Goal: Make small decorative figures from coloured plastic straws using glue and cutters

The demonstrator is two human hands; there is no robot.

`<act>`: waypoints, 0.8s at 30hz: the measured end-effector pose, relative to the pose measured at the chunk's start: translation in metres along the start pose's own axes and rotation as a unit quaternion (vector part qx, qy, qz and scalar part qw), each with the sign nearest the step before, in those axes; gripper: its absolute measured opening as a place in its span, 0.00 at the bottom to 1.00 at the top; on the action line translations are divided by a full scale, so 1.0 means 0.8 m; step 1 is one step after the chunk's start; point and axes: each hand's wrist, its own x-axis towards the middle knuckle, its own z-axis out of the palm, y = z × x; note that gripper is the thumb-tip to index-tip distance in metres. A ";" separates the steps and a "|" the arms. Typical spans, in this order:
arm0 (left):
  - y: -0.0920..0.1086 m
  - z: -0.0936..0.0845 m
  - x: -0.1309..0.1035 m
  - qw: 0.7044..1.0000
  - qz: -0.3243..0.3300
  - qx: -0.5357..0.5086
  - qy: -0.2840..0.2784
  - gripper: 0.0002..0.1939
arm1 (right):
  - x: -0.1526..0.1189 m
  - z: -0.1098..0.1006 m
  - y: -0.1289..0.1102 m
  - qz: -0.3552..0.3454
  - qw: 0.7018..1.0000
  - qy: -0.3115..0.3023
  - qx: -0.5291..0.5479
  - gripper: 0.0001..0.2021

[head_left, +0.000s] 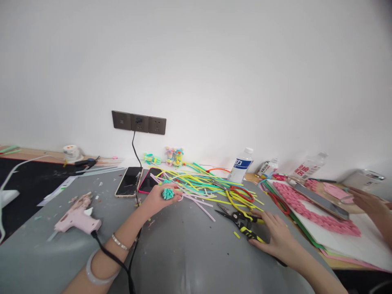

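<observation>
The teal bunch (168, 193) is held in the left hand (157, 200), to the left of the cutters (240, 220) and a little beyond them, above the counter (190, 253). The hands are well apart: the left is closed around the bunch, while the right hand (280, 239) is laid loosely open at the cutters' yellow-and-black handles.

Small pieces could be spilled from the bunch if the left fingers were slackened, since its crinkled ends are left uncovered. Skin could be nicked if the cutters were lifted carelessly, as their blades are parted. The pastel strips (203, 185), heaped just beyond the cutters, might be snagged by them. The pink glue gun (76, 218), far left of the cutters, could be dragged if its black cord (113, 256) were caught by the left forearm (the two are seen crossing).

The crinkled end of the bunch is turned towards the camera; its long axis cannot be told, the rest being hidden in the grip. The cutters are pointed left and slightly away, their long axis slanting across the counter.
</observation>
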 end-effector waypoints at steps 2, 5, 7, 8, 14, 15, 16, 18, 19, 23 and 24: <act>-0.001 0.001 0.000 1.000 0.002 -0.001 -0.003 0.11 | 0.002 -0.015 -0.002 -0.012 1.000 -0.018 0.011 0.28; -0.002 0.001 0.001 1.000 0.006 -0.002 -0.008 0.10 | -0.004 -0.028 0.005 -0.016 0.997 -0.049 0.055 0.24; -0.002 0.001 0.001 1.000 0.004 -0.007 -0.009 0.11 | -0.012 -0.029 0.015 -0.003 0.994 -0.047 0.098 0.23; -0.002 0.001 0.001 1.000 0.002 -0.010 -0.010 0.11 | -0.018 -0.027 0.021 0.008 0.992 -0.034 0.118 0.25; -0.002 0.001 0.001 0.999 0.017 -0.025 -0.017 0.12 | -0.041 -0.010 0.029 0.112 0.948 0.048 0.294 0.30; -0.002 0.002 0.001 0.999 0.023 -0.024 -0.021 0.12 | -0.041 -0.009 0.022 0.138 0.930 0.041 0.339 0.28; -0.003 0.002 0.001 0.999 0.027 -0.020 -0.025 0.12 | -0.039 -0.008 0.013 0.164 0.908 0.028 0.385 0.26; -0.004 0.004 0.002 0.999 0.035 -0.011 -0.027 0.12 | -0.031 -0.008 -0.009 0.202 0.852 -0.030 0.482 0.22; -0.004 0.004 0.002 0.999 0.041 -0.007 -0.027 0.13 | -0.025 -0.008 -0.023 0.213 0.816 -0.059 0.535 0.22; -0.003 0.006 0.002 0.998 0.056 0.001 -0.032 0.12 | 0.000 -0.015 -0.083 0.220 0.644 -0.192 0.707 0.31; -0.003 0.006 0.002 0.998 0.054 0.003 -0.034 0.12 | 0.005 -0.019 -0.099 0.218 0.614 -0.214 0.728 0.32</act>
